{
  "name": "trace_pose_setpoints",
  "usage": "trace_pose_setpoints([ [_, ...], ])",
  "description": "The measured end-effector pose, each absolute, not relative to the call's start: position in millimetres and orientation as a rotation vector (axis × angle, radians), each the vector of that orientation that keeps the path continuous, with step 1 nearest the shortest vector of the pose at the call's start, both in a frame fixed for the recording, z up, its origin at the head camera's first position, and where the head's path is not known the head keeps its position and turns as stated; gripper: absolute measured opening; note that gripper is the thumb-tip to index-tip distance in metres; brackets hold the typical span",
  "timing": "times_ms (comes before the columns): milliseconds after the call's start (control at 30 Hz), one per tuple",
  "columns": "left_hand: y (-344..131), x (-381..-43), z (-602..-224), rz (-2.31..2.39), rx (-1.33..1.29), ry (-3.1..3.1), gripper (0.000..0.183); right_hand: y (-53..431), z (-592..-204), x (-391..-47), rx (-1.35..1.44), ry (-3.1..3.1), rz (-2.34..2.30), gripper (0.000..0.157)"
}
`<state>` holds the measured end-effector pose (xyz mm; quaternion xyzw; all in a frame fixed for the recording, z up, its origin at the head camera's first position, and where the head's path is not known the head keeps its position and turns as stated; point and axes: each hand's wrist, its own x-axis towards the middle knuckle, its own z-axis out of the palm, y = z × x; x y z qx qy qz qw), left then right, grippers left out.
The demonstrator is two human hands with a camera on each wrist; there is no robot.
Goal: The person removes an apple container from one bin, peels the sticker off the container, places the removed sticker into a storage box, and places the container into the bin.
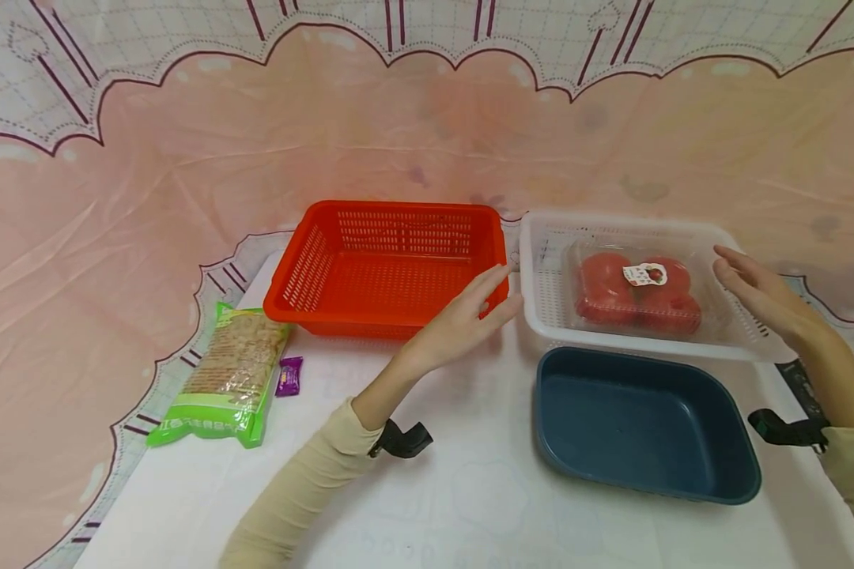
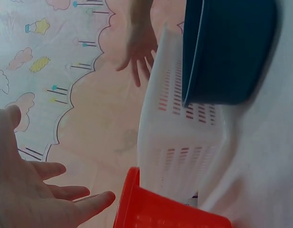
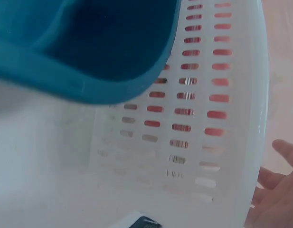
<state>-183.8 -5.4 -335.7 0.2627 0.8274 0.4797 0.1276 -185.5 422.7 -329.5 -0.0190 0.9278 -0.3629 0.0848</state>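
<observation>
In the head view, a clear plastic box of red tomatoes with a white label lies inside the white slotted basket. My left hand reaches over the right rim of the red basket, fingers extended toward the white one and holding nothing. On the other side my right hand hovers by the white basket's right end, its fingers straight and free of any object. From the left wrist, both hands show with spread fingers. The right wrist view shows fingers just beyond the white basket's rim.
A dark blue tub stands in front of the white basket. Left of the red basket lie a green-edged clear bag of tan food and a small purple wrapped sweet. A patterned cloth hangs behind the white table.
</observation>
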Motion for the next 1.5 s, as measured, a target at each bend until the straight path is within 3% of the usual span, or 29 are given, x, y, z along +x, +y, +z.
trace_pose_setpoints([
  [533, 32.1, -184.2, -347.5, 1.524, 0.726, 2.391, 0.072, 432.6, -333.6, -192.7, -0.005, 2.723, -1.070, 0.074],
  [767, 55.0, -183.5, -355.2, 1.714, 0.585, 2.348, 0.073, 438.3, -340.2, -196.4, -0.025, 2.672, -1.074, 0.070],
  [1067, 83.7, -181.4, -381.7, 1.771, 0.494, 2.386, 0.085, 439.6, -354.0, -193.4, -0.049, 2.592, -1.046, 0.076],
  [1500, 89.1, -184.7, -399.8, 1.777, 0.396, 2.325, 0.101, 436.8, -363.2, -195.7, 0.002, 2.582, -1.058, 0.086],
])
